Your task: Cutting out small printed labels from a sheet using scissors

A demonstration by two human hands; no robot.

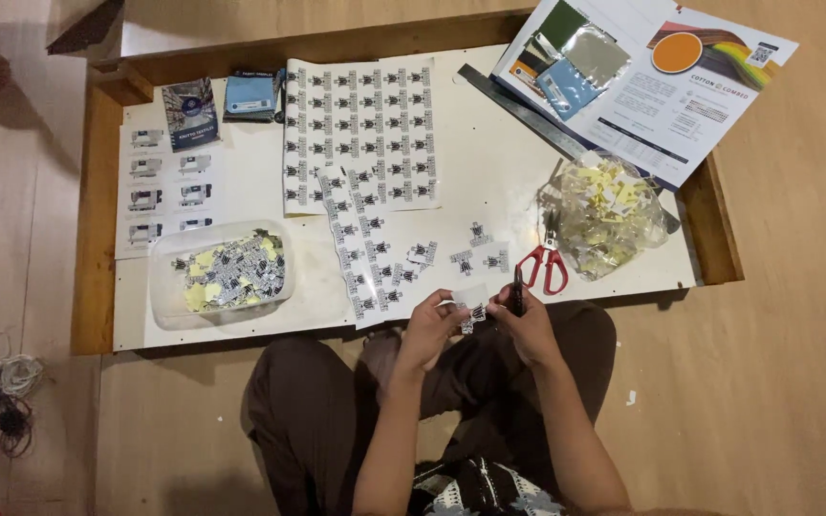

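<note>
The left hand [429, 325] has its grip pinched on a small printed label piece [471, 311] at lower centre; the right hand [525, 323] has its grip clamped on a small dark cutter [517, 290]. Across the frame's middle lies the low white bench [489, 182]. At left, a clear plastic tub [220, 272] holds cut labels and yellow scraps. At right, a clear bag [604, 215] holds yellow scraps, with red scissors [545, 263] beside it.

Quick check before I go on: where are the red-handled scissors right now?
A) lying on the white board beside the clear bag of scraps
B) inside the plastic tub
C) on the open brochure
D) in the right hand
A: the red-handled scissors lie on the white board, next to the clear bag of scraps, apart from both hands.
</note>
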